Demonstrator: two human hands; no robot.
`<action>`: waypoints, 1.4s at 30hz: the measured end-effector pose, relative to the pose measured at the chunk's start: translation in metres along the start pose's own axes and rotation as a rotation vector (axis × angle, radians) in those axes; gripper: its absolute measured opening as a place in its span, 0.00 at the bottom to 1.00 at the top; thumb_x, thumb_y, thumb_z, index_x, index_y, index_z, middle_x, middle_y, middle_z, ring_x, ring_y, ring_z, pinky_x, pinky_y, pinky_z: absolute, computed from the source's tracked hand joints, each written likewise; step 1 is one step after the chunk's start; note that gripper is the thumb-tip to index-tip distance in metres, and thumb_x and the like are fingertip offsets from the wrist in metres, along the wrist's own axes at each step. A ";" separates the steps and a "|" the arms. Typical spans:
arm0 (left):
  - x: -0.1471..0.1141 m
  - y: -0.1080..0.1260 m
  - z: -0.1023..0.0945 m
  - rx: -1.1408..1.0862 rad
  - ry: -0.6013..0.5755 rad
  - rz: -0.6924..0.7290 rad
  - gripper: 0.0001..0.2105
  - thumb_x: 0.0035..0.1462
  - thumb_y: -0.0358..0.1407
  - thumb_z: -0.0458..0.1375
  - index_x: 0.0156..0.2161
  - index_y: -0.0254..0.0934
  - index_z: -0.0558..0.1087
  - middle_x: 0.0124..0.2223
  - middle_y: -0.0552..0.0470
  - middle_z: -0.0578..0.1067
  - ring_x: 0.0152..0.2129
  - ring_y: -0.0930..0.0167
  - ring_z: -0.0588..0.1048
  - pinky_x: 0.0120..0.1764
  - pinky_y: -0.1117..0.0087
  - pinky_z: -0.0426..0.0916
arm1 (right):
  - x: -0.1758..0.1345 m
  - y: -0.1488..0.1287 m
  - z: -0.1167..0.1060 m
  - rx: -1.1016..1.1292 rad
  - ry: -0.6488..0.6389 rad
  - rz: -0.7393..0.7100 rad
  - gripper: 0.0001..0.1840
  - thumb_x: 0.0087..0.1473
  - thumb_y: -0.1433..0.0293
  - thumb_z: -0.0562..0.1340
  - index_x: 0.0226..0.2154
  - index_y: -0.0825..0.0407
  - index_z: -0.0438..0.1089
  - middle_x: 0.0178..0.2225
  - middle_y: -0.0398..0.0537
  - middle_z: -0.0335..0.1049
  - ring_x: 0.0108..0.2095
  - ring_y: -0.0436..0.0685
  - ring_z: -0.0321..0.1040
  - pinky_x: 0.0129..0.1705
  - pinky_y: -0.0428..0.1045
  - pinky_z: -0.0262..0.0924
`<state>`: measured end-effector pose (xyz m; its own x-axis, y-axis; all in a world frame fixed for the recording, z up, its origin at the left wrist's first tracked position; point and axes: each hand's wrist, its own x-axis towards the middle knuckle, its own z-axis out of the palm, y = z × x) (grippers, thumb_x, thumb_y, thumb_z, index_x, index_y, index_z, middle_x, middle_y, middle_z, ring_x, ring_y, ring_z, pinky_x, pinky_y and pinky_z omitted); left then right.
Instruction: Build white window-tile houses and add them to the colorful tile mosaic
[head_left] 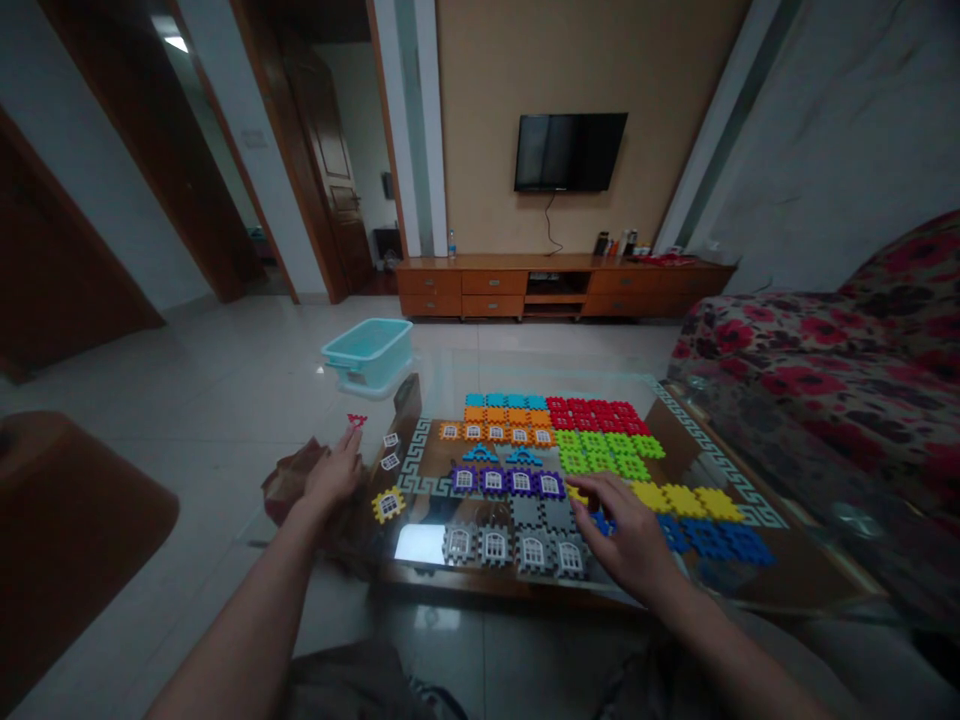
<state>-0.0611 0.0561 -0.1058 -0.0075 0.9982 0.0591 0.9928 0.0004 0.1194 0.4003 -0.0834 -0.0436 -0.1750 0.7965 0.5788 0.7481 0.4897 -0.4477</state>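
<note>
My left hand reaches past the table's left side, its fingertips closed at a small red triangular interlocking block. My right hand hovers over the right-middle of the blocks with its thumb and fingers apart. A yellow block shows at its fingertips, and blue blocks are partly hidden under it. Left of it run purple window blocks and grey window blocks. Farther back are orange window blocks, light-blue triangular blocks, red blocks and green blocks.
The blocks lie on a glass-topped table. Near its left edge are a loose yellow window block and two white window pieces. A turquoise bin stands behind on the floor. A flowered sofa is at right.
</note>
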 end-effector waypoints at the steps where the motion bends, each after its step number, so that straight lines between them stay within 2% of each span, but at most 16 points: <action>1: 0.003 -0.005 0.001 -0.021 -0.026 0.020 0.29 0.65 0.34 0.41 0.69 0.29 0.50 0.71 0.39 0.52 0.63 0.58 0.61 0.59 0.59 0.61 | -0.002 -0.002 0.001 0.013 -0.016 -0.015 0.13 0.63 0.68 0.56 0.48 0.51 0.71 0.41 0.53 0.73 0.41 0.59 0.71 0.44 0.54 0.69; 4: 0.009 -0.016 0.003 -0.057 -0.075 0.044 0.30 0.64 0.33 0.41 0.70 0.31 0.49 0.71 0.43 0.54 0.65 0.64 0.59 0.62 0.64 0.58 | -0.008 -0.006 0.003 0.049 -0.064 -0.048 0.14 0.62 0.69 0.56 0.49 0.50 0.71 0.43 0.54 0.73 0.44 0.59 0.72 0.46 0.54 0.70; 7: 0.007 -0.017 0.003 -0.014 -0.101 0.033 0.31 0.62 0.33 0.42 0.71 0.40 0.48 0.71 0.47 0.53 0.59 0.59 0.68 0.56 0.59 0.65 | -0.011 -0.007 0.004 0.069 -0.096 -0.039 0.15 0.62 0.69 0.56 0.49 0.50 0.71 0.42 0.54 0.73 0.41 0.59 0.73 0.42 0.53 0.71; 10: 0.003 -0.012 0.001 0.038 -0.104 0.031 0.31 0.62 0.34 0.42 0.71 0.43 0.49 0.71 0.47 0.53 0.52 0.57 0.73 0.49 0.56 0.70 | -0.012 -0.010 0.006 0.086 -0.114 -0.029 0.15 0.62 0.70 0.56 0.50 0.50 0.70 0.43 0.54 0.73 0.41 0.58 0.73 0.42 0.53 0.71; 13: 0.002 -0.009 0.000 0.040 -0.077 0.018 0.28 0.64 0.35 0.41 0.69 0.41 0.54 0.68 0.42 0.58 0.52 0.57 0.73 0.48 0.57 0.70 | -0.014 -0.013 0.008 0.097 -0.127 -0.034 0.15 0.62 0.71 0.56 0.51 0.51 0.69 0.43 0.54 0.72 0.41 0.58 0.72 0.43 0.53 0.70; 17: 0.005 -0.011 0.004 0.025 0.036 -0.086 0.27 0.65 0.38 0.40 0.66 0.31 0.56 0.62 0.32 0.60 0.47 0.57 0.75 0.47 0.58 0.70 | -0.017 -0.015 0.009 0.099 -0.149 -0.038 0.15 0.63 0.71 0.55 0.51 0.51 0.68 0.43 0.53 0.71 0.43 0.58 0.72 0.44 0.53 0.70; 19: 0.006 -0.011 0.005 0.024 0.064 -0.102 0.25 0.65 0.38 0.42 0.63 0.27 0.61 0.59 0.31 0.63 0.50 0.56 0.73 0.49 0.59 0.68 | -0.017 -0.014 0.008 0.104 -0.161 -0.031 0.14 0.64 0.71 0.55 0.51 0.50 0.68 0.44 0.53 0.71 0.44 0.58 0.71 0.45 0.53 0.69; 22: 0.006 -0.011 0.004 0.025 0.044 -0.067 0.19 0.65 0.36 0.44 0.52 0.28 0.70 0.53 0.35 0.70 0.54 0.58 0.69 0.54 0.63 0.64 | -0.018 -0.013 0.008 0.117 -0.177 -0.021 0.13 0.63 0.71 0.56 0.50 0.50 0.68 0.44 0.53 0.71 0.45 0.58 0.71 0.46 0.53 0.68; 28: -0.005 -0.013 0.001 0.009 0.045 -0.067 0.16 0.67 0.34 0.41 0.42 0.33 0.72 0.45 0.40 0.73 0.42 0.62 0.74 0.47 0.65 0.66 | -0.018 -0.012 0.014 0.134 -0.208 0.013 0.12 0.63 0.70 0.55 0.48 0.50 0.69 0.41 0.51 0.71 0.42 0.57 0.71 0.43 0.51 0.68; 33: -0.015 -0.016 -0.005 -0.039 0.105 -0.087 0.11 0.64 0.32 0.47 0.40 0.34 0.72 0.47 0.41 0.71 0.41 0.63 0.73 0.45 0.65 0.65 | -0.021 -0.011 0.020 0.169 -0.232 0.039 0.11 0.62 0.71 0.56 0.46 0.50 0.69 0.40 0.50 0.71 0.40 0.57 0.70 0.43 0.52 0.67; 37: -0.021 -0.017 -0.015 -0.123 0.154 -0.106 0.09 0.57 0.26 0.52 0.41 0.33 0.71 0.43 0.44 0.73 0.41 0.64 0.73 0.47 0.67 0.65 | -0.023 -0.012 0.024 0.180 -0.260 0.065 0.10 0.62 0.71 0.56 0.45 0.49 0.69 0.40 0.50 0.70 0.39 0.57 0.70 0.43 0.53 0.66; 40: -0.026 -0.010 -0.024 -0.207 0.193 -0.103 0.11 0.53 0.25 0.53 0.41 0.34 0.71 0.40 0.46 0.75 0.40 0.65 0.74 0.46 0.68 0.66 | -0.024 -0.015 0.027 0.194 -0.288 0.069 0.10 0.61 0.72 0.56 0.45 0.49 0.69 0.40 0.49 0.70 0.39 0.57 0.70 0.42 0.53 0.66; 42: -0.029 0.001 -0.031 -0.266 0.225 -0.083 0.11 0.53 0.25 0.52 0.41 0.35 0.71 0.41 0.47 0.75 0.41 0.65 0.74 0.46 0.68 0.67 | -0.025 -0.018 0.028 0.209 -0.299 0.067 0.11 0.62 0.72 0.56 0.45 0.49 0.69 0.41 0.49 0.70 0.40 0.58 0.70 0.43 0.53 0.65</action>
<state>-0.0634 0.0253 -0.0767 -0.1420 0.9574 0.2515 0.9223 0.0357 0.3849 0.3737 -0.1023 -0.0692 -0.3329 0.8824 0.3324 0.6229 0.4704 -0.6251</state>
